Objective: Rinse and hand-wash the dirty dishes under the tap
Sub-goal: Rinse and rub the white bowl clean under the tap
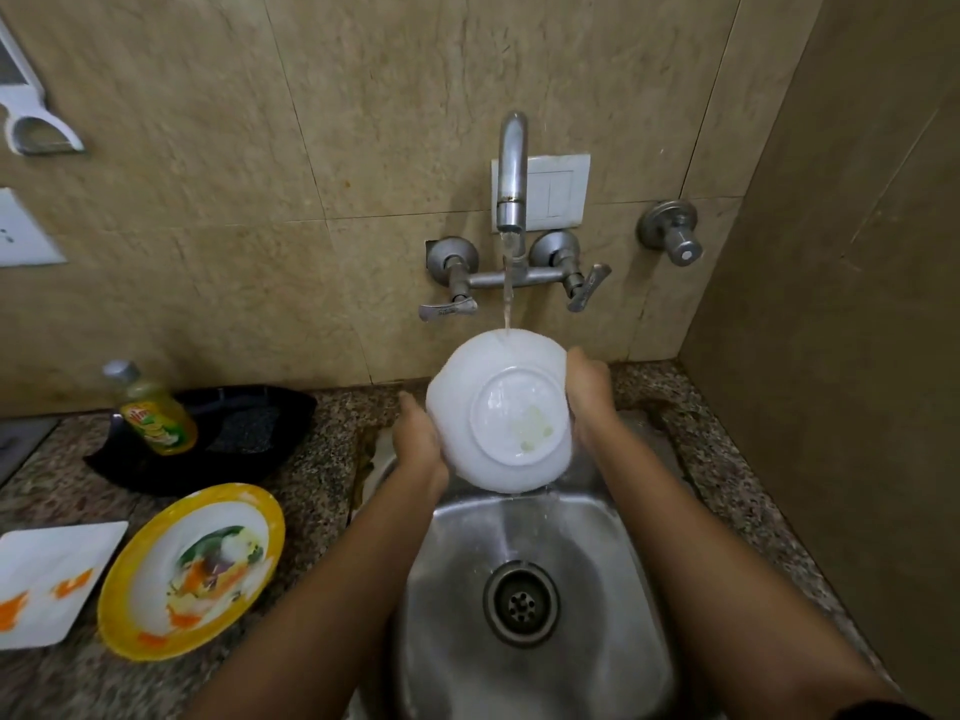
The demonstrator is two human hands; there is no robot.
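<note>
A white bowl (501,413) is held over the steel sink (597,537), turned so its underside faces me. Water from the wall tap (511,168) runs onto the bowl's upper rim and drips off its lower edge. My left hand (418,441) holds the bowl's left side and my right hand (587,394) holds its right side; the fingers go behind the bowl and are hidden. A yellow-rimmed plate (192,569) with food scraps and a white square plate (49,582) with orange smears lie on the counter at the left.
A yellow dish-soap bottle (153,410) lies in a black tray (208,439) with a dark scrubber behind the plates. Two tap levers (447,309) stick out below the spout. A brown wall (831,356) closes the right side. The drain (521,602) sits mid-sink.
</note>
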